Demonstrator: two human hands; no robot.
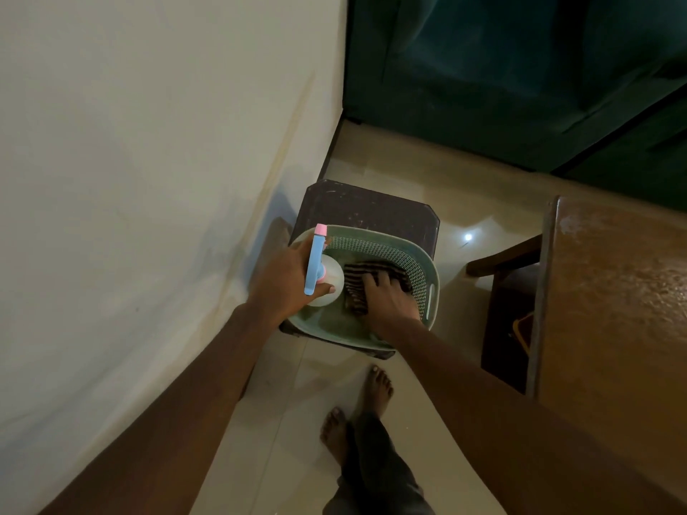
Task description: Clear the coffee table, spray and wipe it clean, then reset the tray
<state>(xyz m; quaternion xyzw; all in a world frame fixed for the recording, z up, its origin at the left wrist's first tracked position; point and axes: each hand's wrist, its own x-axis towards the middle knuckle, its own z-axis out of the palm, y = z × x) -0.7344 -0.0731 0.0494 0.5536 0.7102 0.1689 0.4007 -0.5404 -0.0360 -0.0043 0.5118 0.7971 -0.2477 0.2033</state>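
A white spray bottle (331, 280) with a blue and pink trigger head stands in a pale green perforated basket (405, 250). My left hand (286, 280) is wrapped around the bottle's neck. A dark striped cloth (357, 278) lies in the same basket, to the right of the bottle. My right hand (386, 297) rests on the cloth with its fingers curled into it. The basket sits on a small dark stool (364, 208) beside the wall. The brown wooden coffee table (613, 302) shows at the right edge, its top shiny.
A white wall (148, 161) runs close along the left. A dark green sofa (520, 76) fills the top right. The floor is pale tile, and my bare feet (357, 407) stand just below the stool. A lower shelf with a yellow-edged object (520, 328) sits under the table.
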